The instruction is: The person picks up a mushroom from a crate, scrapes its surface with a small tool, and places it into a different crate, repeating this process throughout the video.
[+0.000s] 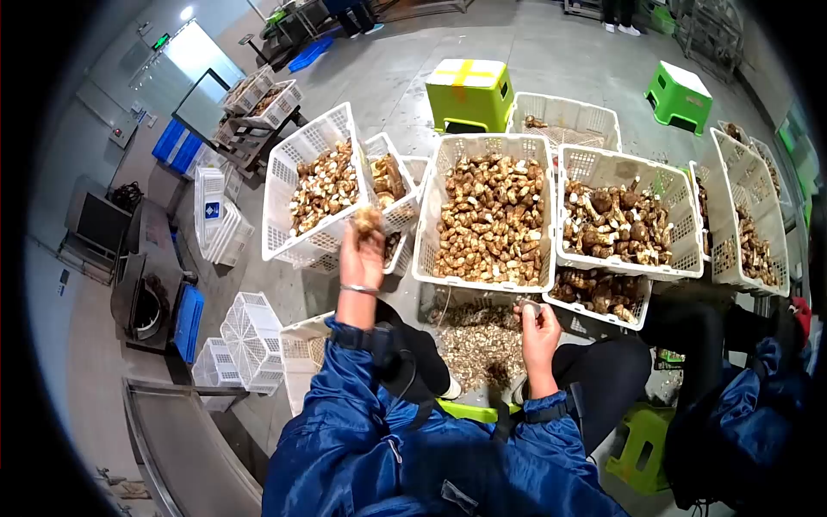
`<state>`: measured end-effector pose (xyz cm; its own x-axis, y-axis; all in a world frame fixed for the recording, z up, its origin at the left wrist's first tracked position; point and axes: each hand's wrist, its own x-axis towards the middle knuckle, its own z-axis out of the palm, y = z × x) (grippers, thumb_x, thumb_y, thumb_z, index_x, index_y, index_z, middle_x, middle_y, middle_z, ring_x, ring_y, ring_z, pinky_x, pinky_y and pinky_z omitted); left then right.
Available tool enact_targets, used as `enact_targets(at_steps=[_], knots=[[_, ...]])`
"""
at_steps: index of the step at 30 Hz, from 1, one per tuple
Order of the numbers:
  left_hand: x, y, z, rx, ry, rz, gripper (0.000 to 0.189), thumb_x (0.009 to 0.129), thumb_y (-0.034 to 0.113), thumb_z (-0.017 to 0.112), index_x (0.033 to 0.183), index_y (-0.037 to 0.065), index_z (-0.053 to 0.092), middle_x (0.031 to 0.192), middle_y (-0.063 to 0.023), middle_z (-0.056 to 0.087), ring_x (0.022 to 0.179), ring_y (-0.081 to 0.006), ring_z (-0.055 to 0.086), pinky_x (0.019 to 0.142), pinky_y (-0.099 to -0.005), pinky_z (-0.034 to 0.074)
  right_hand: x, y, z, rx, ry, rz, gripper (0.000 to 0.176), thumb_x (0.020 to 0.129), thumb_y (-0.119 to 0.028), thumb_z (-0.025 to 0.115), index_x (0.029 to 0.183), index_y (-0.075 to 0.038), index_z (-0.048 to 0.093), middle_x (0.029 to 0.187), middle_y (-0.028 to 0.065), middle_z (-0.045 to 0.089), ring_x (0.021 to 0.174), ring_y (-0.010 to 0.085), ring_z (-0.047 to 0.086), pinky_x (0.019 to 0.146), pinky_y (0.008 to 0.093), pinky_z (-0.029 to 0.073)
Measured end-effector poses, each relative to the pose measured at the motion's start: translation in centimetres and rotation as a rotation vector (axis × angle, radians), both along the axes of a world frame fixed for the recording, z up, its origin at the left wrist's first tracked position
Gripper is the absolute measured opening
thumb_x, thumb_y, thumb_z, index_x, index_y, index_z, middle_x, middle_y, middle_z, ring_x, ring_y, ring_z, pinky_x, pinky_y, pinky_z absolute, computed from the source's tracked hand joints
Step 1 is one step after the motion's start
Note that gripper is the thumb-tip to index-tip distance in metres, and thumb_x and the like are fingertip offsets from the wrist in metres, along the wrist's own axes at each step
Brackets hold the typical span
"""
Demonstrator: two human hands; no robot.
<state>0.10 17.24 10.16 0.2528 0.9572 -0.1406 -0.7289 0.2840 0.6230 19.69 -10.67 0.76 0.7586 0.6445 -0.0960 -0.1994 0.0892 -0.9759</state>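
My left hand (360, 263) is raised at the near right corner of a tilted white basket (280, 226) holding mushrooms (323, 189). Its fingers are wrapped round a brown mushroom (368, 221), slightly blurred. In front of me stands a white basket (424, 258) full of small brown mushrooms (491, 215). Just below its near right corner my right hand (538, 332) is closed in a pinch on a small object I cannot make out. Pale trimmings (482, 345) cover the floor between my knees.
To the right are a basket of longer mushrooms (616, 224), another under it (599, 297), and a tilted basket (728, 250). Green stools (469, 108) (679, 95) stand beyond. A co-worker's blue sleeve (758, 405) is at the right. Stacked white baskets (254, 336) lie left.
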Motion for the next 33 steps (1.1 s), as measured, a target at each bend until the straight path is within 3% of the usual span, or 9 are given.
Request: enact_targets(at_steps=[5,7,8,10,11,15,17,19,33], knots=[[4.1,7.7,-7.7,0.009,0.173,-0.165,0.026,0.104,0.029,0.053,0.111,0.006,0.061,0.094,-0.0102,0.07,0.076,-0.0139,0.066,0.064,-0.0247,0.055,-0.2,1.8,-1.4,0.018,0.121,0.021,0.013,0.098,-0.009,0.059,0.098,0.002,0.065,0.09,0.0053,0.069,0.079,0.0097,0.064,0.072,0.0254,0.054],[9.6,5.8,-10.1,0.042,0.699,-0.336,0.026,0.096,0.016,0.063,0.119,0.006,0.063,0.089,-0.0072,0.07,0.074,-0.0144,0.064,0.061,-0.0274,0.051,-0.3,2.3,0.1,-0.057,0.054,0.026,0.014,0.098,-0.009,0.058,0.096,0.002,0.065,0.09,0.005,0.069,0.077,0.0095,0.063,0.07,0.0257,0.053],[11.5,7.2,-16.0,0.367,1.123,-0.427,0.036,0.092,0.017,0.068,0.125,0.003,0.062,0.089,-0.0068,0.071,0.073,-0.0144,0.065,0.062,-0.027,0.052,-0.6,2.6,-1.4,-0.054,-0.003,0.036,0.013,0.098,-0.01,0.059,0.094,0.001,0.064,0.088,0.0049,0.069,0.077,0.0085,0.062,0.069,0.0245,0.051],[16.0,4.1,-15.5,1.04,1.575,-0.466,0.043,0.084,0.023,0.073,0.121,0.004,0.066,0.095,-0.0171,0.072,0.082,-0.0308,0.07,0.072,-0.0392,0.055,-0.4,3.3,-2.1,-0.054,-0.044,0.041,0.015,0.098,-0.012,0.061,0.089,0.0,0.063,0.085,0.0043,0.07,0.076,0.0074,0.061,0.068,0.0235,0.049],[17.9,5.0,-21.1,1.406,1.515,-0.327,0.039,0.079,0.025,0.073,0.114,0.007,0.07,0.095,-0.0204,0.069,0.087,-0.0387,0.067,0.078,-0.0448,0.054,-0.4,3.5,-0.4,-0.062,-0.015,0.039,0.016,0.098,-0.012,0.061,0.088,0.0,0.062,0.084,0.0038,0.069,0.074,0.0073,0.061,0.067,0.0237,0.049],[23.4,4.3,-25.5,1.778,1.864,-0.849,0.018,0.084,0.008,0.061,0.098,0.006,0.073,0.112,-0.0125,0.065,0.097,-0.0334,0.066,0.081,-0.0435,0.057,-0.2,4.7,-0.4,0.002,0.17,-0.012,0.02,0.098,-0.013,0.062,0.083,0.0,0.06,0.084,0.0056,0.071,0.066,0.0059,0.058,0.059,0.0243,0.045],[24.8,4.5,-27.1,1.843,1.898,-1.054,0.017,0.085,0.008,0.06,0.096,0.006,0.073,0.113,-0.0109,0.066,0.1,-0.0309,0.065,0.082,-0.0416,0.057,0.7,4.4,0.1,-0.12,0.125,0.073,0.016,0.098,-0.01,0.061,0.094,0.005,0.063,0.089,0.0084,0.07,0.081,0.0121,0.066,0.073,0.0268,0.055],[25.0,4.5,-26.3,2.154,1.802,-0.906,0.017,0.083,0.011,0.06,0.091,0.006,0.074,0.107,-0.0085,0.066,0.102,-0.0267,0.063,0.083,-0.0363,0.056,1.1,4.2,-0.7,-0.177,0.06,0.101,0.017,0.097,-0.011,0.063,0.094,0.006,0.063,0.088,0.0083,0.071,0.081,0.0116,0.066,0.073,0.0261,0.055],[24.9,5.4,-24.5,2.329,1.398,-0.858,0.015,0.084,0.013,0.059,0.087,0.006,0.072,0.089,-0.0095,0.069,0.096,-0.028,0.065,0.075,-0.0404,0.056,0.6,4.2,-0.6,-0.086,0.167,0.061,0.015,0.098,-0.014,0.062,0.093,-0.001,0.064,0.087,0.0033,0.071,0.072,0.0046,0.059,0.063,0.0218,0.047]])
